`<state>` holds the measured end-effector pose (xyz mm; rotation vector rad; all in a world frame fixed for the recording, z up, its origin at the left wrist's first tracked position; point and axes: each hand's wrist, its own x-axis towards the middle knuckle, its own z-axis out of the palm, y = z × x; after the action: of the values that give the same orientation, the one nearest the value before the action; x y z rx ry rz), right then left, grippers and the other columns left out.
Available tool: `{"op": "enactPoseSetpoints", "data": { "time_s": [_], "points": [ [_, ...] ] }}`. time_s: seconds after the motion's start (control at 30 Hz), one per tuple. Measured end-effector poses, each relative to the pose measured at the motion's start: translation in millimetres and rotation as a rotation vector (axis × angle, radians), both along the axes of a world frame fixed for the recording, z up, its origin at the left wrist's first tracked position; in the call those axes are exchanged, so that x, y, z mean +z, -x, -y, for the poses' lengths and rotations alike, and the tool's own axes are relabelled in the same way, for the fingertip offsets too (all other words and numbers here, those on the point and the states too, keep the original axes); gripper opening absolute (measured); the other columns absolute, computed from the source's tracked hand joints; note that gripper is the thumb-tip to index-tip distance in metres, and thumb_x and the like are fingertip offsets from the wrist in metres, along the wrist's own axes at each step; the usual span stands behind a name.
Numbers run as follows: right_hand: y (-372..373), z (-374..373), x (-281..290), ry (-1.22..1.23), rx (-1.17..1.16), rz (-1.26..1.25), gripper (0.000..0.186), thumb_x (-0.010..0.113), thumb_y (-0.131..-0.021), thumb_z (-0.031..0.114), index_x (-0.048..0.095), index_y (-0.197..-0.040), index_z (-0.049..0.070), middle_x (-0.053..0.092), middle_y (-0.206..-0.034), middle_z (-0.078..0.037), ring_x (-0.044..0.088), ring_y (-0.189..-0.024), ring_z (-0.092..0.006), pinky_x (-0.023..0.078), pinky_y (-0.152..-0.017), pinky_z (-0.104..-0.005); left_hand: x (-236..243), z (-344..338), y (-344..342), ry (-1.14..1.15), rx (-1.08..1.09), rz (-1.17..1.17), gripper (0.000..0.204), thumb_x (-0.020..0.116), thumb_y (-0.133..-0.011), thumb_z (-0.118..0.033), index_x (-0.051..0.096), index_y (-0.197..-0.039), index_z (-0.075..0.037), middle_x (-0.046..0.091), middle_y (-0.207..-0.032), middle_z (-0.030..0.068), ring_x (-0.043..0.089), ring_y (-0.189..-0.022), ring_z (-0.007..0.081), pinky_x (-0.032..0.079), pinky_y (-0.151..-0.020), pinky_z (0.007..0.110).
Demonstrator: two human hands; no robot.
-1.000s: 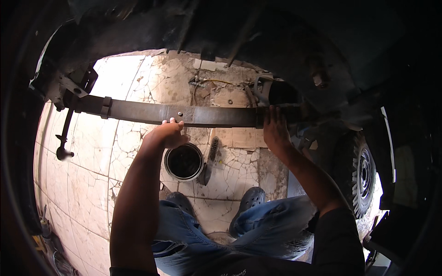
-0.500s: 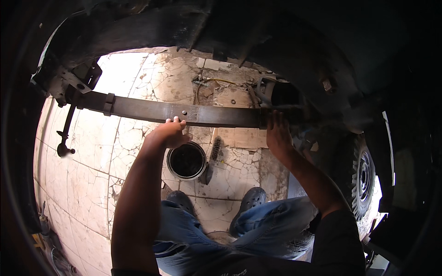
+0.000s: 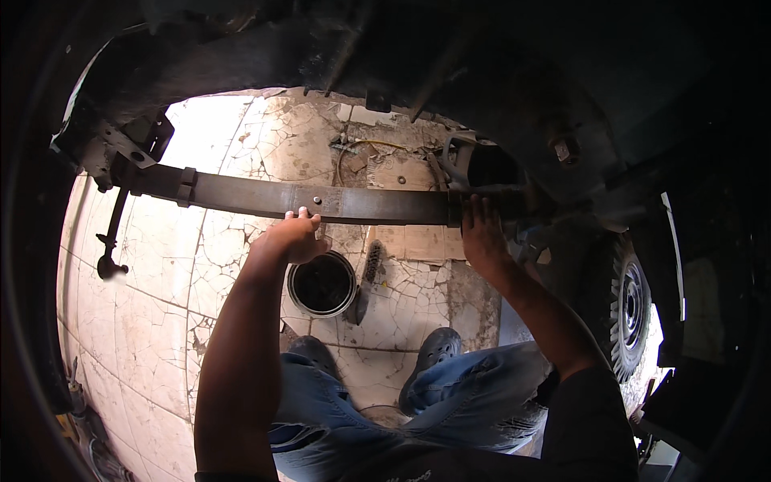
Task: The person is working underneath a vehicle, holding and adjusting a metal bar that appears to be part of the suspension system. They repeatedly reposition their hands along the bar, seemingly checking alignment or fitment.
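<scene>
A long, gently curved steel leaf spring [image 3: 377, 206] spans the middle of the view from left to right beneath a dark vehicle body. My left hand [image 3: 294, 238] grips its near edge at the middle, fingertips over the edge, close to a small bolt head [image 3: 317, 200]. Farther right, my right hand [image 3: 485, 234] holds the spring beside a clamp band [image 3: 454, 209], its fingers laid over the near edge. Another clamp band [image 3: 186, 187] wraps the spring toward its left end. The undersides of both hands are hidden.
Below the spring, an open round can [image 3: 322, 308] stands on cracked tiles beside a wire brush [image 3: 373, 261]. A rod with a joint end [image 3: 111, 267] hangs at left. Flat cardboard [image 3: 409, 243] lies beyond; a treaded wheel [image 3: 631, 299] is at right. Dark bodywork [image 3: 265, 60] overhangs.
The view has shifted very slightly. Both hands stay at the same places on the leaf spring, which shows no clear movement.
</scene>
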<state>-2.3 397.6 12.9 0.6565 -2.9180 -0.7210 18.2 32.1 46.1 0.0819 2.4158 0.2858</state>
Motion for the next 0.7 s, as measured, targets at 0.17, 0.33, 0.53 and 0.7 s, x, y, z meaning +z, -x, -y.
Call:
{"op": "enactPoseSetpoints", "data": {
  "time_s": [0.17, 0.33, 0.53, 0.7],
  "points": [
    [23, 3, 5, 0.089, -0.008, -0.012, 0.059, 0.048, -0.086, 0.014, 0.033, -0.138, -0.01, 0.03, -0.145, -0.03, 0.031, -0.135, -0.043, 0.027, -0.109, -0.0507, 8, -10, 2, 0.002, 0.021, -0.002, 0.075, 0.056, -0.087, -0.049, 0.029, -0.147, -0.013, 0.019, -0.152, 0.024, 0.021, -0.141, 0.0397, 0.027, -0.113, 0.043],
    [23, 7, 19, 0.015, 0.023, 0.0, 0.057, 0.047, -0.087, 0.014, 0.034, -0.137, -0.01, 0.031, -0.145, -0.028, 0.033, -0.134, -0.0426, 0.028, -0.108, -0.0508, 2, -4, 5, 0.012, -0.008, -0.011, 0.078, 0.055, -0.086, -0.051, 0.028, -0.147, -0.011, 0.018, -0.152, 0.0254, 0.022, -0.14, 0.0406, 0.027, -0.113, 0.043],
    [-3, -4, 3, 0.024, 0.034, 0.053, 0.059, 0.045, -0.089, 0.016, 0.03, -0.14, -0.01, 0.028, -0.147, -0.029, 0.03, -0.136, -0.0425, 0.027, -0.11, -0.0499, -6, -1, -1, -0.016, -0.012, -0.023, 0.077, 0.057, -0.087, -0.048, 0.028, -0.147, -0.009, 0.018, -0.152, 0.0263, 0.021, -0.14, 0.0426, 0.027, -0.113, 0.044],
    [10, 5, 2, -0.086, -0.014, -0.019, 0.06, 0.046, -0.089, 0.017, 0.03, -0.14, -0.009, 0.028, -0.147, -0.029, 0.029, -0.136, -0.0425, 0.027, -0.11, -0.0493, 2, -11, 4, 0.023, -0.009, -0.001, 0.079, 0.056, -0.087, -0.05, 0.026, -0.148, -0.01, 0.02, -0.15, 0.0288, 0.021, -0.138, 0.0459, 0.027, -0.112, 0.045]
  ]
}}
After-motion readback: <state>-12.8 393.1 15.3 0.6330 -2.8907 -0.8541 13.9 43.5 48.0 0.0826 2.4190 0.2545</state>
